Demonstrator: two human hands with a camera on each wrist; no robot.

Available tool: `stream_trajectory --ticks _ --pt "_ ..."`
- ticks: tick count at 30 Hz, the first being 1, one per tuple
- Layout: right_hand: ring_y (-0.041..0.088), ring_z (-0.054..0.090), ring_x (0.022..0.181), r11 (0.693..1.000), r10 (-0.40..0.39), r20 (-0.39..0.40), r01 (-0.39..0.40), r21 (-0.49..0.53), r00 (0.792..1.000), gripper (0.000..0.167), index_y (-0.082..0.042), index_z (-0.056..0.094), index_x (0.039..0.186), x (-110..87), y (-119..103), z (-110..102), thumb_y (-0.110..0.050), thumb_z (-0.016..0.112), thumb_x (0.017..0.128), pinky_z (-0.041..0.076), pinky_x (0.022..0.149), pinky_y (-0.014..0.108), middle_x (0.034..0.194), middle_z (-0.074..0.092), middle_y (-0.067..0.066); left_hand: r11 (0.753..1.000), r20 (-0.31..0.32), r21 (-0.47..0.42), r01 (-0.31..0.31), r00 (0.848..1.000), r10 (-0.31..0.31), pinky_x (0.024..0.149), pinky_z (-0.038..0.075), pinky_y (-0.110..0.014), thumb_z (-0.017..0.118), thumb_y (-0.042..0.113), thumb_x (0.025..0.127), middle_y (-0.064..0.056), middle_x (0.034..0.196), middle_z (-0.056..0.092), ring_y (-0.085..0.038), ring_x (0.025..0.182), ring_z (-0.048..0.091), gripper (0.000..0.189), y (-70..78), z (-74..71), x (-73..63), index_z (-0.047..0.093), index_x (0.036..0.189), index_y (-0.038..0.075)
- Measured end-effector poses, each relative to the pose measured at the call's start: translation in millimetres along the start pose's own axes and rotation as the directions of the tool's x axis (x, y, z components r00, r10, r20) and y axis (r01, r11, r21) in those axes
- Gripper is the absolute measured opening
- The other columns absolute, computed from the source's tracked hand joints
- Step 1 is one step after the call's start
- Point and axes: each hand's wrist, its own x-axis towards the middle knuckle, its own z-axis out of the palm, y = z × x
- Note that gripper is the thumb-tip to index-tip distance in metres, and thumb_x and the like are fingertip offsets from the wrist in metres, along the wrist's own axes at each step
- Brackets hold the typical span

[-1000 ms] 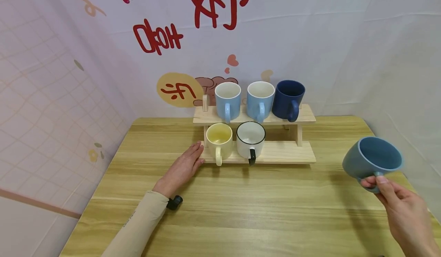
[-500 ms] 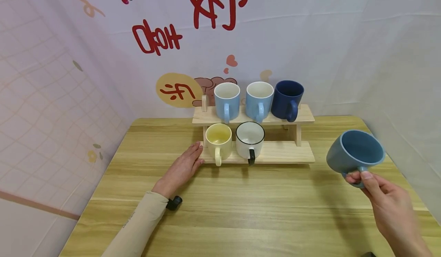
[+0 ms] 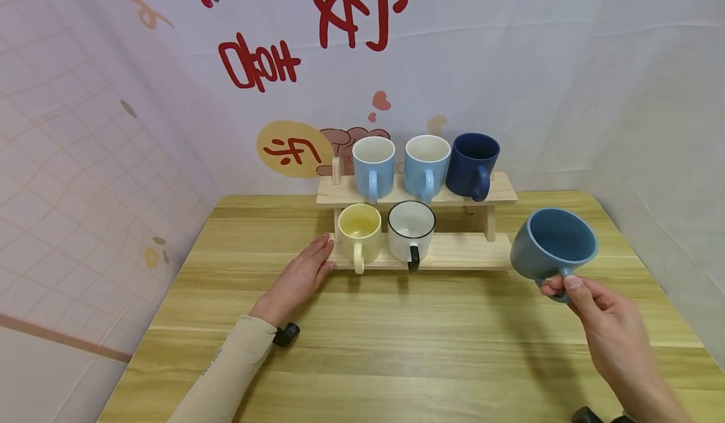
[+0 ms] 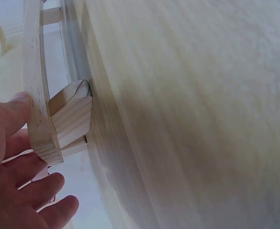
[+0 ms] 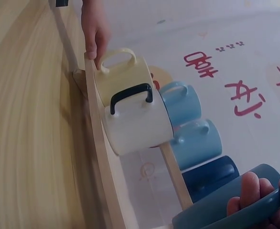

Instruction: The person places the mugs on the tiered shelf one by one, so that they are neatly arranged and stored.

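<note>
My right hand [image 3: 614,332] pinches the handle of a grey-blue mug [image 3: 552,240] between thumb and fingers. The mug is raised and tilted, just right of the lower shelf of a wooden rack [image 3: 467,250]. At the rack's left end my left hand [image 3: 294,284] rests its fingers. The left wrist view shows the thumb against the shelf board [image 4: 37,90] and the other fingers loosely spread by its end. On the lower shelf stand a yellow mug [image 3: 362,237] and a white mug [image 3: 411,234] with black rim and handle.
On the upper shelf stand two light blue mugs, left [image 3: 375,168] and middle [image 3: 426,168], beside a dark blue mug [image 3: 472,165]. Their handles face front. A printed cloth [image 3: 498,58] hangs behind the wooden table [image 3: 362,360]. Bare shelf lies right of the white mug.
My right hand has carried the grey-blue mug leftward and slightly away from me, toward the rack's right end. The left hand and the other mugs stay put.
</note>
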Motion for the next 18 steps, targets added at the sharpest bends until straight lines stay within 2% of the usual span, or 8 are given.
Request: stream_trajectory --ticks 6,18 --pt "0.011 0.066 0.098 0.995 0.029 0.015 -0.028 -0.093 0.999 0.033 0.019 0.058 0.112 2.7 -1.0 10.6 -0.011 0.049 0.102 0.047 0.089 0.013 0.095 0.072 0.008 1.0 -0.002 0.001 0.0 1.0 0.0 0.109 0.035 -0.049 0.056 0.024 0.1 -0.023 0.15 0.037 -0.039 0.135 0.039 0.052 -0.6 1.0 0.0 0.045 0.141 -0.007" --pt "0.012 0.065 0.097 0.982 0.056 0.017 -0.052 -0.181 0.998 0.032 0.014 0.063 0.108 9.5 0.5 32.4 -0.014 0.051 0.102 0.046 0.087 0.014 0.094 0.072 0.01 1.0 -0.004 -0.001 0.003 1.0 -0.003 0.11 0.035 -0.049 0.055 0.023 0.101 -0.023 0.149 0.039 -0.039 0.135 0.04 0.05 -0.1 0.8 0.4 0.046 0.14 -0.006"
